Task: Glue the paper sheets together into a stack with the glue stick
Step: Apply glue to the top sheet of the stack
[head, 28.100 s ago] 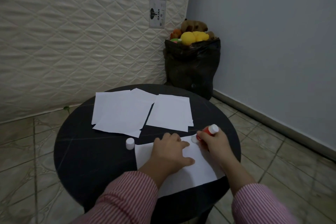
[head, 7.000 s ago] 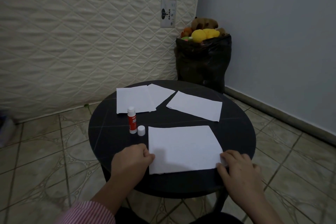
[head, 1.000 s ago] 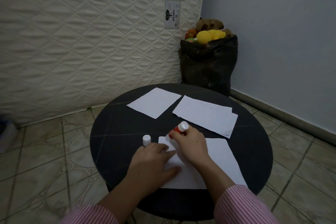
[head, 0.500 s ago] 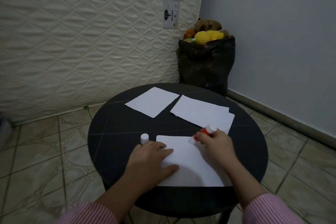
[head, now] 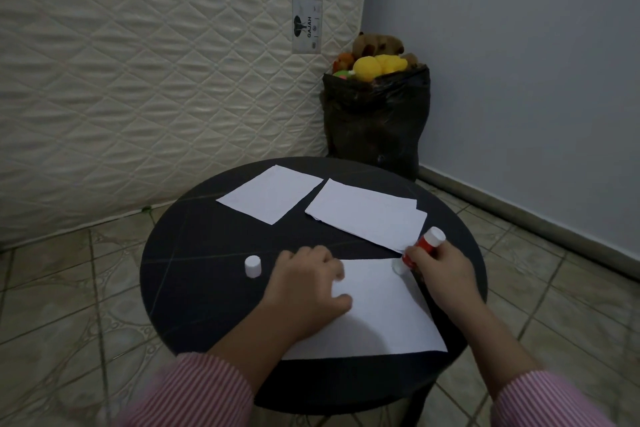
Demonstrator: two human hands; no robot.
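A white paper sheet (head: 377, 315) lies at the near edge of the round black table (head: 194, 253). My left hand (head: 304, 288) presses flat on its left part, fingers spread. My right hand (head: 443, 274) grips the red glue stick (head: 420, 248), tilted, with its tip on the sheet's far right corner. The white glue cap (head: 252, 266) stands on the table to the left of my left hand. Farther back lie a single sheet (head: 270, 192) and a small pile of sheets (head: 367, 213).
A black bag (head: 377, 114) full of soft toys stands in the corner behind the table. A quilted mattress (head: 156, 62) leans against the wall at left. Tiled floor surrounds the table.
My right hand has drawn the glue stick along the sheet's far edge from left to the right corner. My left hand stays on the sheet.
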